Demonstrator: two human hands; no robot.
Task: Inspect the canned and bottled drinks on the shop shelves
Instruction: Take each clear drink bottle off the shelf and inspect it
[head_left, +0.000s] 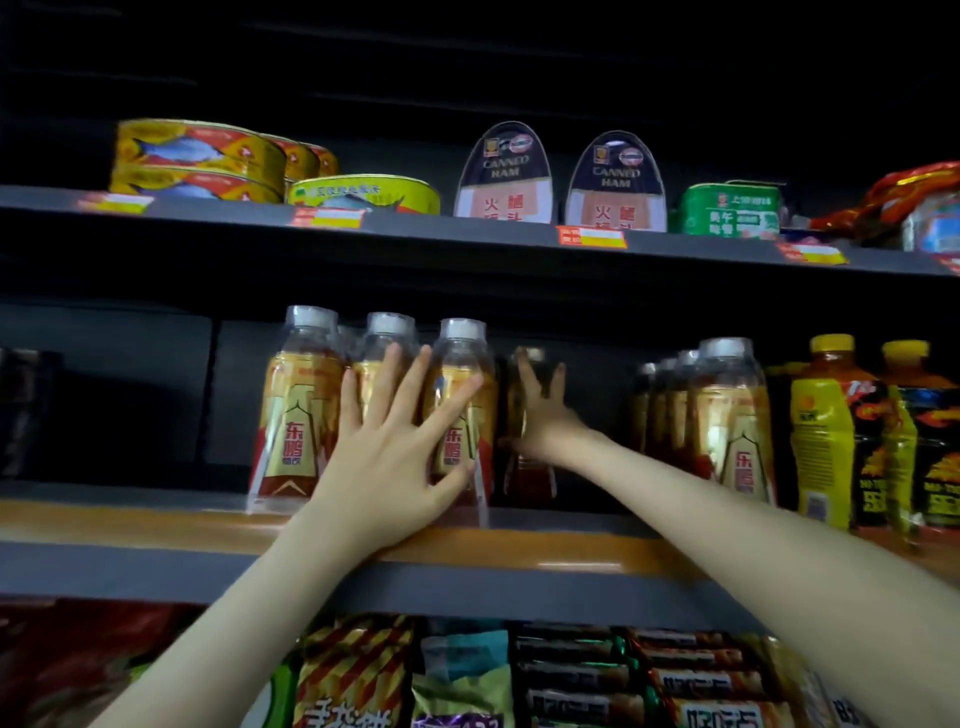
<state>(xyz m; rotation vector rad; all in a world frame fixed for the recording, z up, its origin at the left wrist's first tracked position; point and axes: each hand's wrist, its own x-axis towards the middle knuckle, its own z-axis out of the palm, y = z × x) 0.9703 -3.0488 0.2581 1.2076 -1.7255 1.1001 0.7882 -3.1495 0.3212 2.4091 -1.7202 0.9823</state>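
Dark shop shelving fills the view, and the middle shelf (156, 514), edged with an orange strip, carries the bottled drinks. The left hand (389, 447) lies flat on the front gold-labelled bottles (298, 415). Its fingers (410, 382) are straight and fanned apart across two of them, the thumb low on the rightmost label, gripping nothing.

Just right of those fingers, set back in shadow, stands a lone bottle (522, 467). The right hand (543, 415) reaches in against it with fingers apart and upright; whether the thumb hooks behind it I cannot tell. Further right stand a file of matching bottles (727, 415) and yellow-capped bottles (826, 441). Canned ham tins (504, 176) sit above.

The front bottles stand close to the shelf lip, so a sideways shove from the spread left hand could likely topple one onto its neighbour or off the edge. The shadowed bottle could be knocked over by a poorly judged reach.
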